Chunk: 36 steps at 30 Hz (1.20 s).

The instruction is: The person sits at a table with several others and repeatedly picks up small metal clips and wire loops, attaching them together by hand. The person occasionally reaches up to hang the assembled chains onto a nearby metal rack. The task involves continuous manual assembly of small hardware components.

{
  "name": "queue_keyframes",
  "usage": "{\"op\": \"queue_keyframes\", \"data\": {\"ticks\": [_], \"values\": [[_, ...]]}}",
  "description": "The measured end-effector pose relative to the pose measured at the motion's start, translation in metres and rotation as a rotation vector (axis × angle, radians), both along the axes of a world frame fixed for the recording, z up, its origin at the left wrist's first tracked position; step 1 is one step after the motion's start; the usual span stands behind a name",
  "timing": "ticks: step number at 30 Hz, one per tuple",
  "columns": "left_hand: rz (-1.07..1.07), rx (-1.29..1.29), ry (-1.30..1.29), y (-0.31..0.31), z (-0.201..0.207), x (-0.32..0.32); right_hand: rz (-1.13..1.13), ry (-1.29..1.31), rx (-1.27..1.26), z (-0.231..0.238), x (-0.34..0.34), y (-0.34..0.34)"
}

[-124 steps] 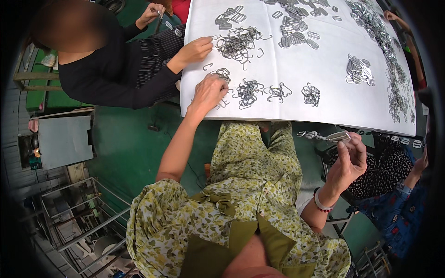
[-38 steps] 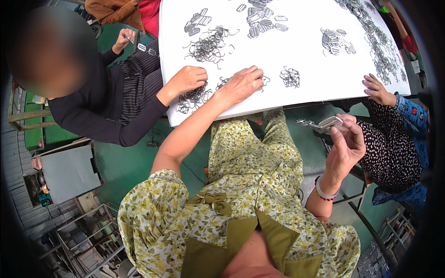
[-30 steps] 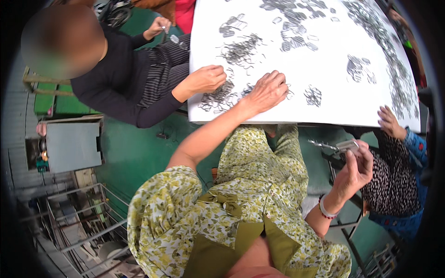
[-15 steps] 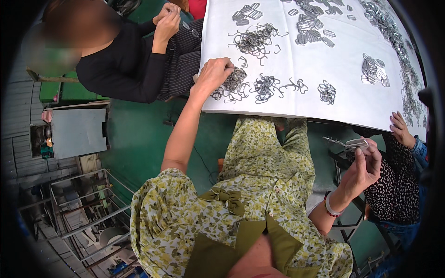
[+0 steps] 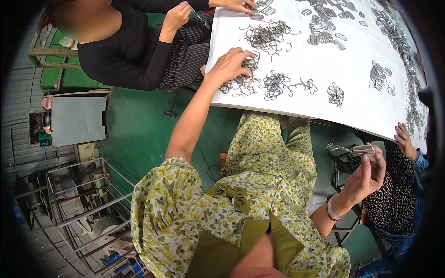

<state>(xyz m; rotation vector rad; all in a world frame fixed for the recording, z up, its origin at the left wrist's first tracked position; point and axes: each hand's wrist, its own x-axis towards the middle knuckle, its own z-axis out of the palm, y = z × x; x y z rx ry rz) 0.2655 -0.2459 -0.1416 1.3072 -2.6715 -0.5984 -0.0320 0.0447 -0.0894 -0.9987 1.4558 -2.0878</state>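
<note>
My left hand [image 5: 230, 66] reaches over the table's near left corner, thumb and forefinger apart, fingers touching a pile of bent wire hooks [image 5: 244, 85]. Nothing shows gripped between them. Off the table's near edge, on the right, my right hand [image 5: 367, 178] pinches a flat oval metal slotted buckle [image 5: 362, 150] between thumb and fingers. From the buckle's left end sticks out a small cluster of wire pieces [image 5: 338, 148], too fine to make out exactly.
More wire hooks [image 5: 276, 85] and loose slotted buckles [image 5: 321, 30] lie in heaps on the white-covered table [image 5: 324, 67]. A co-worker in black [image 5: 123, 55] sits at the left; another person's hand [image 5: 405, 141] rests at the right edge. A metal rack [image 5: 83, 204] stands lower left.
My left hand's thumb and forefinger have spread over the hook pile. My right hand still holds the buckle, slightly lower. The left co-worker's one hand has reached onto the table's buckles.
</note>
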Motion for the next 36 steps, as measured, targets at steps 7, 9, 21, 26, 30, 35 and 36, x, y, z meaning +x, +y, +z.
{"op": "queue_keyframes", "data": {"ticks": [7, 9, 21, 26, 30, 35, 36], "values": [[0.195, 0.146, 0.088, 0.011, 0.028, 0.048, -0.035, -0.015, 0.006, -0.003, -0.007, 0.004], [0.153, 0.149, 0.166, 0.019, 0.012, 0.058, -0.042, -0.047, 0.013, -0.007, -0.008, 0.002], [0.350, 0.168, 0.254, 0.045, -0.009, 0.080, -0.072, -0.044, 0.024, -0.007, -0.012, 0.001], [0.222, 0.059, 0.289, 0.059, -0.001, 0.060, -0.055, -0.063, -0.039, -0.008, -0.012, 0.002], [0.158, -0.116, 0.295, 0.066, -0.025, 0.067, -0.110, -0.060, -0.014, 0.002, -0.007, -0.002], [0.259, -0.098, 0.369, 0.074, -0.028, 0.070, -0.128, -0.055, -0.042, 0.004, -0.015, 0.000], [0.276, -0.171, 0.326, 0.078, -0.028, 0.071, -0.166, -0.057, -0.006, 0.000, -0.017, 0.003]]}}
